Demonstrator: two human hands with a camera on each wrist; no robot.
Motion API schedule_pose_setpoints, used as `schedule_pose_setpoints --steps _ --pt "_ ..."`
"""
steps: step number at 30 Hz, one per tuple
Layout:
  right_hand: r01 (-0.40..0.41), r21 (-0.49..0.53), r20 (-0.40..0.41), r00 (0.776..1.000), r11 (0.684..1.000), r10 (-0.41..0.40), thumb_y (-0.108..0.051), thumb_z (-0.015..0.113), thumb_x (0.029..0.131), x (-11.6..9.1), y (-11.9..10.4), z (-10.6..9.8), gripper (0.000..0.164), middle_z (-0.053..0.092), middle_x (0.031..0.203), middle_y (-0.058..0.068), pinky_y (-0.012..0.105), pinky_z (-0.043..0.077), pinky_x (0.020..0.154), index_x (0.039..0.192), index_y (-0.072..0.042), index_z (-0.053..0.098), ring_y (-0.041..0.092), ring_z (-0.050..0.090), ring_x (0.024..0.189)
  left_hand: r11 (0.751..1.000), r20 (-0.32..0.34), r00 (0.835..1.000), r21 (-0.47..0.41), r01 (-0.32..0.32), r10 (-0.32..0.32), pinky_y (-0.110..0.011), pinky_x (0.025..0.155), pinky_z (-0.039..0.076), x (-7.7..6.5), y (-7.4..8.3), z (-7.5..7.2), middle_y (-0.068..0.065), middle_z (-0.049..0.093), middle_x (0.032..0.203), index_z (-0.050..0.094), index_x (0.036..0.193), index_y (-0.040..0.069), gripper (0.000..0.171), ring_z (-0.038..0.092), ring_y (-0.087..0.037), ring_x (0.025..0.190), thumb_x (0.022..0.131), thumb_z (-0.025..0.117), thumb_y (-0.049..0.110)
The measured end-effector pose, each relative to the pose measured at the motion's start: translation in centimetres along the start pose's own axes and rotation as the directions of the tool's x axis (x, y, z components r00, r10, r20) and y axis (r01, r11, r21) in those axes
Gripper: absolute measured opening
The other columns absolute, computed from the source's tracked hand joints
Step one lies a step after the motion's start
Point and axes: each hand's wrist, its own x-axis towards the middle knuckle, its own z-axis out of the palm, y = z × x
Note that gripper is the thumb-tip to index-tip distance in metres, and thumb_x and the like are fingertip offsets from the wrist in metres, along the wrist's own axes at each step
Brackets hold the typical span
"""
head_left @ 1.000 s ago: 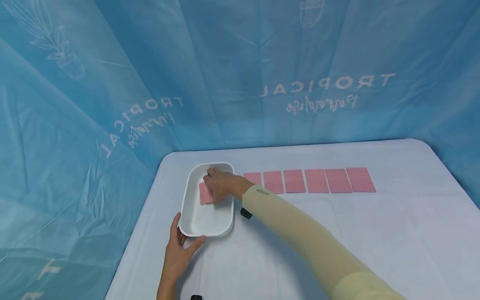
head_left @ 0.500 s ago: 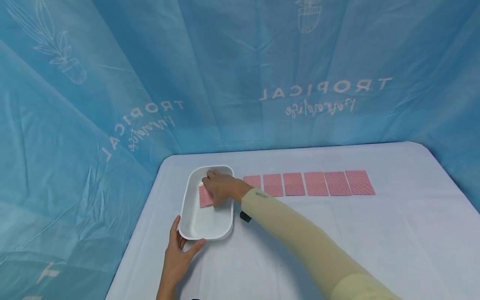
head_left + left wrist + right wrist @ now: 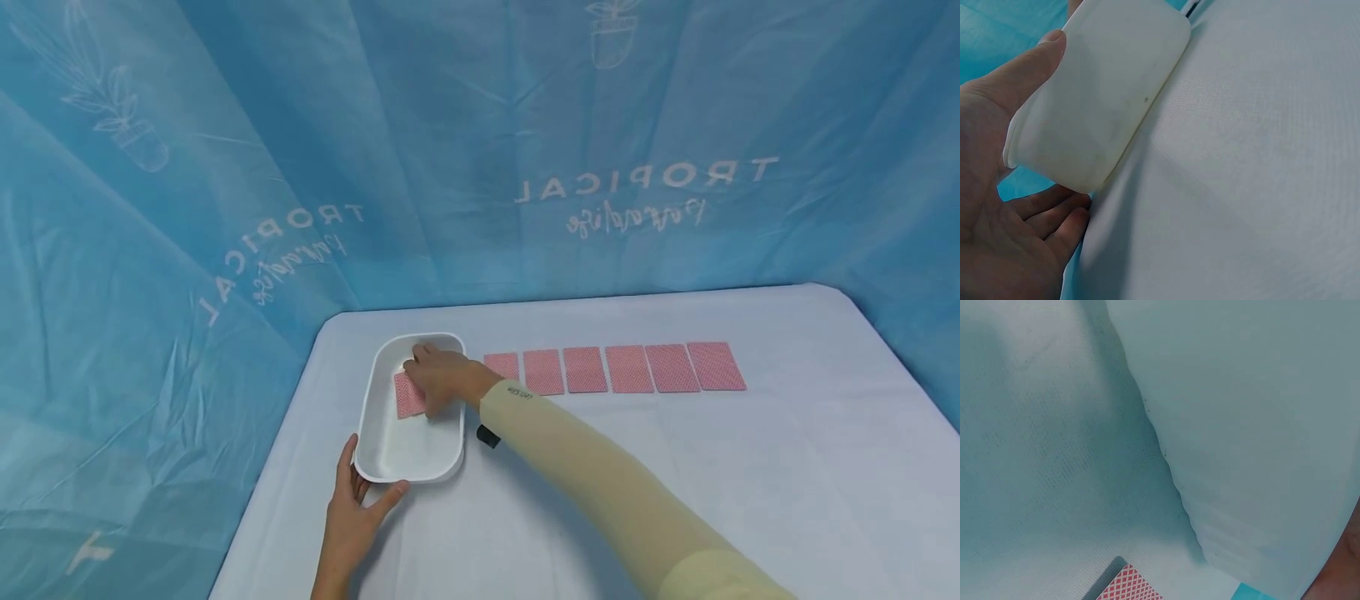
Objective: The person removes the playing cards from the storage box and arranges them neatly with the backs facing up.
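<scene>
A white plastic tray (image 3: pixel 408 450) stands at the left of the table in the head view. My left hand (image 3: pixel 352 521) holds its near left corner, thumb on the near wall and fingers round the left side; the left wrist view shows the thumb (image 3: pixel 1041 59) against the outer wall. Inside the tray lies a playing card (image 3: pixel 408 396) with a red patterned back, partly covered. My right hand (image 3: pixel 442 379) reaches over the tray's right rim with curled fingers and grips the card. Its fingertips are partly hidden, and the right wrist view shows mostly the tray's outer wall (image 3: pixel 1260 425).
Right of the tray, several face-down playing cards (image 3: pixel 630 369) lie in a row along the back of the white-covered table (image 3: pixel 675 467). The leftmost one is partly behind my right forearm. A small black object (image 3: pixel 487 436) shows below that forearm. Blue curtains (image 3: pixel 450 167) enclose the back and left.
The head view has shifted slightly, first lowering the scene in frame, then moving it a little left. Both hands, the tray and the cards keep their places.
</scene>
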Motion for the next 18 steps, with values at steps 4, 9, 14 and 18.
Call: schedule_pose_setpoints --steps 4,9,14,18 --pt "0.009 0.004 0.006 1.0 1.0 -0.009 -0.041 0.078 0.074 -0.19 -0.07 -0.24 0.074 0.039 0.118 0.0 0.024 0.043 0.081 0.135 -0.015 0.044 0.014 0.035 0.106 1.0 0.003 1.0 -0.006 0.003 -0.003 -0.033 0.107 0.035 -0.09 0.06 -0.15 -0.01 0.027 0.153 0.007 0.154 0.034 0.11 0.034 -0.025 0.137 0.074 0.082 0.044" --pt "0.003 0.011 0.009 1.0 1.0 -0.003 -0.04 0.079 0.075 -0.2 -0.01 -0.46 0.071 0.039 0.118 -0.001 0.024 0.044 0.081 0.132 -0.016 0.045 0.014 0.035 0.106 1.0 0.006 1.0 -0.008 -0.01 0.01 -0.033 0.106 0.036 -0.06 0.16 -0.17 -0.009 0.028 0.153 0.008 0.153 0.036 0.109 0.035 -0.024 0.136 0.074 0.081 0.046" --pt "0.001 0.014 0.019 1.0 1.0 -0.001 -0.04 0.078 0.075 -0.01 0.09 -0.56 0.069 0.039 0.117 -0.001 0.023 0.044 0.081 0.13 -0.015 0.046 0.013 0.035 0.105 1.0 -0.002 1.0 0.004 -0.006 0.006 -0.034 0.106 0.036 0.04 0.13 -0.09 -0.008 0.028 0.153 0.008 0.153 0.035 0.109 0.035 -0.025 0.137 0.073 0.081 0.046" --pt "-0.009 0.029 0.03 1.0 1.0 0.008 -0.04 0.077 0.075 0.15 0.01 -0.6 0.066 0.038 0.116 -0.002 0.023 0.044 0.08 0.128 -0.015 0.048 0.012 0.036 0.105 1.0 -0.01 1.0 0.004 -0.007 0.007 -0.034 0.106 0.036 0.01 0.21 -0.09 -0.008 0.028 0.154 0.009 0.153 0.034 0.109 0.034 -0.025 0.137 0.073 0.082 0.045"
